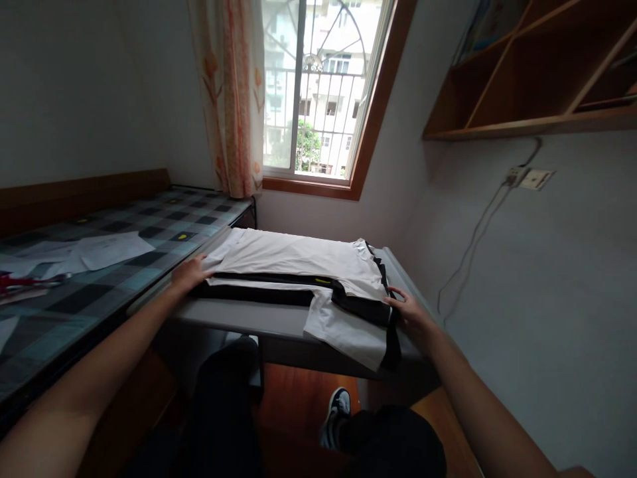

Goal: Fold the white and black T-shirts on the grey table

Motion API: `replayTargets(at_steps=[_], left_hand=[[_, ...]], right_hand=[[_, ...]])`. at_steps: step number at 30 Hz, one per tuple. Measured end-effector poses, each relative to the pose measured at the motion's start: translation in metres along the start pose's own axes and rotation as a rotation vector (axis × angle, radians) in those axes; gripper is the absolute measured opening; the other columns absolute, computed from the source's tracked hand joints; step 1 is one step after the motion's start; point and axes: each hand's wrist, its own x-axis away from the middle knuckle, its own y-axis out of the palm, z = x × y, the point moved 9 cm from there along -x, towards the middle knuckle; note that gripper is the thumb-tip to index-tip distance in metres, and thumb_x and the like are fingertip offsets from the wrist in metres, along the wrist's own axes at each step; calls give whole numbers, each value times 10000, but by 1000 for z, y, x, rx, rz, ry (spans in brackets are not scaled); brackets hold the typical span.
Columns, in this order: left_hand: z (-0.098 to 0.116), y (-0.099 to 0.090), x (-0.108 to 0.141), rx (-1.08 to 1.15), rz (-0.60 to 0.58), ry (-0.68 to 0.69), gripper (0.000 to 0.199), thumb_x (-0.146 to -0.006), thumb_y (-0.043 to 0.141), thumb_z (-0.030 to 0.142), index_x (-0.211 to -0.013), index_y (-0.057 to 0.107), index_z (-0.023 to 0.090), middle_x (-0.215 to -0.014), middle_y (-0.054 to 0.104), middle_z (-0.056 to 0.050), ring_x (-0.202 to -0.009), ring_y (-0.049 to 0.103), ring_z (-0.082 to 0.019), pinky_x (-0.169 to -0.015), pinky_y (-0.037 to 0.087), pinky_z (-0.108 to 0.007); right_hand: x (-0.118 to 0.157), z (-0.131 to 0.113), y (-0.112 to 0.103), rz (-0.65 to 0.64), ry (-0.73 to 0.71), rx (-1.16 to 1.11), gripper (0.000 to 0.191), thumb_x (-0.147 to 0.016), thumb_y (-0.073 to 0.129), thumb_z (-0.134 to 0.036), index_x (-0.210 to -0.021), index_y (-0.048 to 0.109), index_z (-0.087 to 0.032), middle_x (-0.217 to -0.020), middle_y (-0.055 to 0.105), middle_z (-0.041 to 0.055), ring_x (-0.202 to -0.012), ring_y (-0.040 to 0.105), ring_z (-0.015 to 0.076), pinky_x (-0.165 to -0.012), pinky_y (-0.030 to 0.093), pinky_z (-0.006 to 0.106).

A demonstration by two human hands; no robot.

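A white T-shirt (pixel 288 255) lies on top of a stack of clothes, folded over lengthwise. Its collar end points to the right. Below it show black cloth (pixel 263 293) and a second white garment, whose sleeve (pixel 348 328) hangs over the table's front edge. My left hand (pixel 189 273) grips the top shirt's near left corner, its fingertips partly hidden by the cloth. At the right end, my right hand (pixel 411 312) pinches the shirt's near edge between thumb and fingers. Both forearms reach in from the lower corners.
The clothes rest on a grey table (pixel 239 315). A bed with a checked cover (pixel 164 216) stands on the left, with papers (pixel 109 255) and a red item (pixel 24 282) on it. A wooden shelf (pixel 497 86) hangs at upper right, above a socket (pixel 536 178) with a cable.
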Motion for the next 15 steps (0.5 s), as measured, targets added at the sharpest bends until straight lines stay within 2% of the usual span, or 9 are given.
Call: replayTargets(at_steps=[3, 5, 6, 8, 11, 13, 15], left_hand=[[29, -10, 16, -236, 167, 103, 512, -757, 678, 289, -1260, 598, 226, -1375, 491, -175, -1277, 423, -418, -997, 372, -536], [56, -10, 25, -258, 219, 228, 460, -784, 604, 176, -1240, 617, 237, -1413, 464, -153, -1306, 391, -396, -1022, 338, -542], [70, -5, 29, -240, 194, 300, 445, -794, 565, 139, -1223, 630, 237, -1390, 490, -140, -1295, 413, -369, -1031, 337, -522], [97, 12, 34, -181, 56, 454, 408, -809, 517, 123, -1175, 662, 231, -1290, 571, -115, -1224, 492, -305, -1032, 357, -450], [127, 38, 43, -126, -130, 629, 363, -832, 529, 202, -1164, 674, 219, -1208, 619, -92, -1124, 557, -246, -992, 394, -350], [134, 46, 46, -136, -141, 653, 371, -838, 548, 248, -1188, 664, 208, -1207, 620, -93, -1092, 571, -243, -963, 408, -332], [136, 50, 45, -158, -118, 641, 373, -853, 538, 261, -1202, 656, 201, -1181, 630, -93, -1052, 591, -242, -932, 426, -327]], right_hand=[[3, 7, -4, 68, -27, 84, 668, -706, 760, -299, -1320, 527, -173, -636, 651, 6, -572, 643, 183, -510, 544, 260], [1, 6, -6, 108, -86, 152, 658, -739, 720, -392, -1332, 522, -186, -740, 685, 31, -656, 667, 198, -564, 558, 275], [0, 4, -7, 126, -124, 190, 652, -748, 700, -430, -1329, 527, -189, -815, 700, 47, -718, 679, 209, -606, 566, 287], [-2, -1, -7, 147, -202, 276, 652, -741, 685, -456, -1314, 540, -183, -972, 706, 77, -860, 683, 234, -708, 572, 319], [1, -9, -3, 149, -305, 390, 663, -697, 696, -384, -1305, 543, -170, -1145, 672, 101, -1022, 646, 260, -838, 546, 365], [5, -12, 0, 132, -337, 395, 635, -693, 675, -340, -1293, 553, -170, -1157, 671, 95, -1038, 640, 258, -865, 535, 372], [10, -8, 3, 90, -315, 312, 583, -716, 646, -330, -1271, 567, -169, -1067, 701, 82, -965, 663, 246, -824, 550, 361]])
